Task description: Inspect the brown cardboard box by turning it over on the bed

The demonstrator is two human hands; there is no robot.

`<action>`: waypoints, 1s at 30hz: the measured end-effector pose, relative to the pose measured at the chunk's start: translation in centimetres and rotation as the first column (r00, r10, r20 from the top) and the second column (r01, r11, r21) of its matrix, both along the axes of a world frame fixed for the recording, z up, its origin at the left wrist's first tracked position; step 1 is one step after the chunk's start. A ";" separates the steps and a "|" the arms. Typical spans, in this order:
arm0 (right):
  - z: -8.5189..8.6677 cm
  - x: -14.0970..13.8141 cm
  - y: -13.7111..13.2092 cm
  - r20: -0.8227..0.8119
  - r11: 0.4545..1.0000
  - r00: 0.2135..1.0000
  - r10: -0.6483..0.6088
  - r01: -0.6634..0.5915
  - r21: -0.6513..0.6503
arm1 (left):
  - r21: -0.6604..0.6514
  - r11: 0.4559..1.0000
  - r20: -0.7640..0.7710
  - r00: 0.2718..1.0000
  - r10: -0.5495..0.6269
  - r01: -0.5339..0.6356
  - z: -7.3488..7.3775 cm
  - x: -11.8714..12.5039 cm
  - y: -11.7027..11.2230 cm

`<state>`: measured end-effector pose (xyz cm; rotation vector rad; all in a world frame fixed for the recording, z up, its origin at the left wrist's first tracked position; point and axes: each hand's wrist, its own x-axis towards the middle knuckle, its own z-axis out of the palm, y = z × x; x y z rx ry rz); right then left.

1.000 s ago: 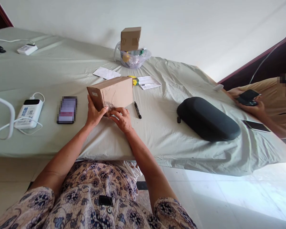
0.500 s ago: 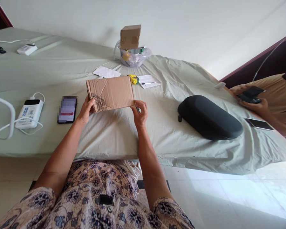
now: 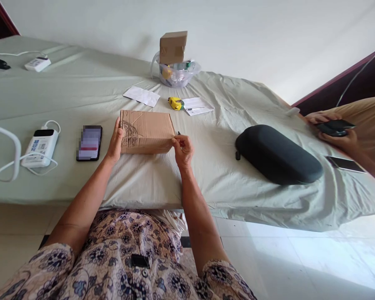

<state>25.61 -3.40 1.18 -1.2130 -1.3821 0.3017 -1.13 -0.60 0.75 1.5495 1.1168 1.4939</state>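
A flat brown cardboard box (image 3: pixel 146 131) with a dark scribble on its left part lies on the grey-green sheet (image 3: pixel 206 166) in front of me. My left hand (image 3: pixel 115 141) is pressed flat against the box's left end, fingers straight. My right hand (image 3: pixel 182 149) is closed in a pinch on the box's near right corner. A black pen (image 3: pixel 178 133) is mostly hidden behind my right hand.
A phone (image 3: pixel 89 142) and a white power bank (image 3: pixel 40 147) with cables lie left. Behind are papers (image 3: pixel 141 96), a yellow tape measure (image 3: pixel 175 103) and a clear bowl (image 3: pixel 178 75) under a small box (image 3: pixel 173 46). A black case (image 3: pixel 278 155) sits right, beside another person's hands (image 3: pixel 340 134) holding a phone.
The box went from standing on its edge to tilted, then was laid flat on the sheet. My right hand moved from its left part to its right corner.
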 end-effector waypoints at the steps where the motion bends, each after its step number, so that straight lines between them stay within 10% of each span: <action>1: 0.0 0.0 0.0 0.002 1.000 1.000 -0.001 0.001 0.002 | 0.011 1.000 -0.003 1.000 -0.008 0.008 0.3 0.0 -0.3; 8: -0.4 -0.4 0.2 -0.018 0.999 0.998 0.054 -0.054 0.005 | 0.022 0.999 -0.097 0.995 0.040 -0.038 2.6 0.6 -2.0; 17: -2.0 0.8 1.7 -0.090 0.959 0.973 0.215 -0.227 -0.171 | 0.018 0.992 -0.102 0.987 0.128 -0.126 1.9 0.4 -0.9; 30: -3.2 1.1 1.5 0.311 0.945 0.930 0.195 -0.094 -0.312 | 0.102 0.986 0.020 0.992 0.127 -0.128 1.0 0.0 -0.2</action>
